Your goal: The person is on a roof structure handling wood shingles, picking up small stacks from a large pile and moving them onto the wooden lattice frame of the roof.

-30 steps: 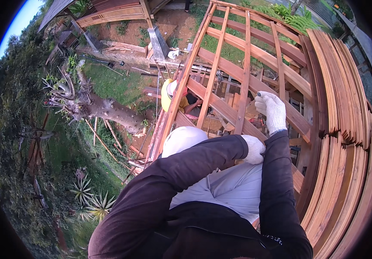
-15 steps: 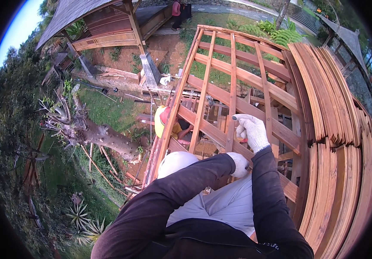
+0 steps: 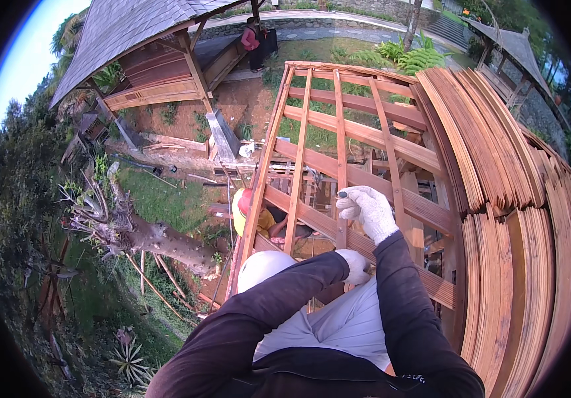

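My right hand, in a white knit glove, is raised over a wooden roof frame with fingers curled; a small dark tip shows at them, and I cannot make out what it is. My left hand, also gloved, is low beside my right forearm and my pale-trousered leg, near a crossing board; its fingers are mostly hidden. The frame has long thin battens crossing wider reddish boards. Stacked thin wooden planks lie along its right side.
A worker in yellow with a red-topped hat is below the frame's left side. A person in pink stands by a shingle-roofed pavilion. A cut tree trunk and bamboo poles lie left. Another small pavilion is at back right.
The view has tilted up, showing more of the pavilion and path. My right hand sits lower and further left in the picture, its fingers still curled; my left hand stays by my leg.
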Available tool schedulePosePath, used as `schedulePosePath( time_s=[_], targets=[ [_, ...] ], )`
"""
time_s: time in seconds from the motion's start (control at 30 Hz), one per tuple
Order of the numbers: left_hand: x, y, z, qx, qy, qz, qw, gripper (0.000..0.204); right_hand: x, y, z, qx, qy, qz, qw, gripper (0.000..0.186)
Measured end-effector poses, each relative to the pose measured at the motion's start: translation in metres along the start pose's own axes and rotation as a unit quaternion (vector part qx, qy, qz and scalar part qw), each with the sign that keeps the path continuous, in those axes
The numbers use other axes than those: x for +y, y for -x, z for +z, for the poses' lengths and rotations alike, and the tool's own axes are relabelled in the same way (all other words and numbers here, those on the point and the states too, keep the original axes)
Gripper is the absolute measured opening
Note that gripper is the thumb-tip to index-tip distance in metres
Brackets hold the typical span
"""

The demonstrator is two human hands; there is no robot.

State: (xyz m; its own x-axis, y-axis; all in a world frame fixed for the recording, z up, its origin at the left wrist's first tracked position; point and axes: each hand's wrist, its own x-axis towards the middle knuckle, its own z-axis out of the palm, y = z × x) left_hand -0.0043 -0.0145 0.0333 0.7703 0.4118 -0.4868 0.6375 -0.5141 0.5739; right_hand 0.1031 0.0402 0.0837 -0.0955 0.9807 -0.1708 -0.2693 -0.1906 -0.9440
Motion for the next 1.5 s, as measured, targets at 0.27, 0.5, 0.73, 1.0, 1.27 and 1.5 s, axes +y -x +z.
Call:
schedulePosePath(
  time_s=[0.27,0.5,0.73,1.0,1.27,1.5],
  targets=[
    [-0.002,-0.010,0.001,-0.022,0.011,0.002,1.000,0.048,0.003,-0.002,-0.007,-0.053,-0.032,-0.003,0.998,0.022],
    [-0.005,-0.015,0.006,-0.024,0.015,0.003,1.000,0.049,0.009,-0.003,-0.009,-0.129,0.002,-0.016,0.992,0.035],
    [-0.007,-0.015,0.010,0.005,0.016,0.014,1.000,0.040,0.008,-0.001,-0.004,-0.132,0.076,-0.001,0.988,0.030],
    [-0.010,-0.016,0.015,0.023,0.008,0.013,1.000,0.042,0.013,-0.003,-0.009,-0.115,0.035,-0.010,0.993,0.029],
    [0.002,-0.005,-0.001,-0.037,-0.003,-0.011,0.999,0.051,0.014,-0.007,-0.008,-0.039,-0.004,-0.003,0.999,0.035],
    [0.010,0.003,-0.008,-0.022,0.019,0.000,1.000,0.047,0.016,-0.012,-0.013,-0.011,0.014,0.022,1.000,0.042]
  ],
)
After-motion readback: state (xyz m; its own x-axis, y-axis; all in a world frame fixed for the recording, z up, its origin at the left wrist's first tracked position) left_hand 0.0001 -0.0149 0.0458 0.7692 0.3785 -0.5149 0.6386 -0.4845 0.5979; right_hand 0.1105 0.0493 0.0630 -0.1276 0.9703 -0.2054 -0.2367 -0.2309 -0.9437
